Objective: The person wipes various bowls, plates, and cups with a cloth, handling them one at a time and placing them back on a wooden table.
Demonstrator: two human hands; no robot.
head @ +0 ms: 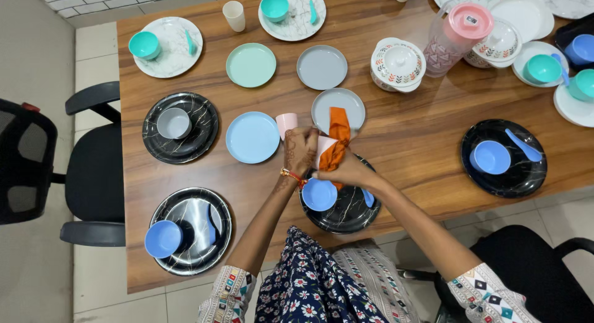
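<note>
A long wooden table [408, 143] fills my view, set on pale floor tiles with black office chairs [93, 168] pushed in at the near and left sides. I see the left hand [300, 151] closed around a pink cup [323, 151], holding it tipped over the near place setting, while the right hand [346, 170] grips an orange cloth [337, 140] and presses a fold of it into the cup's mouth; the cup is held off the table, so the cloth can reach inside it, as I judge it. Both hands are grasping, neither released. Just below them sits a black marbled plate [346, 215] carrying a blue bowl [319, 194] and a blue spoon [368, 198], close enough that the wrists hover right over them. A second pink cup [286, 123] stands touching the left hand's knuckles, between a light blue plate [252, 137] and a grey plate [337, 106] over which the cloth's upper end hangs. Farther off are a patterned lidded pot [398, 64], a pitcher with a pink lid [458, 35], and more black plates with bowls to the left and right, well apart from the hands.
</note>
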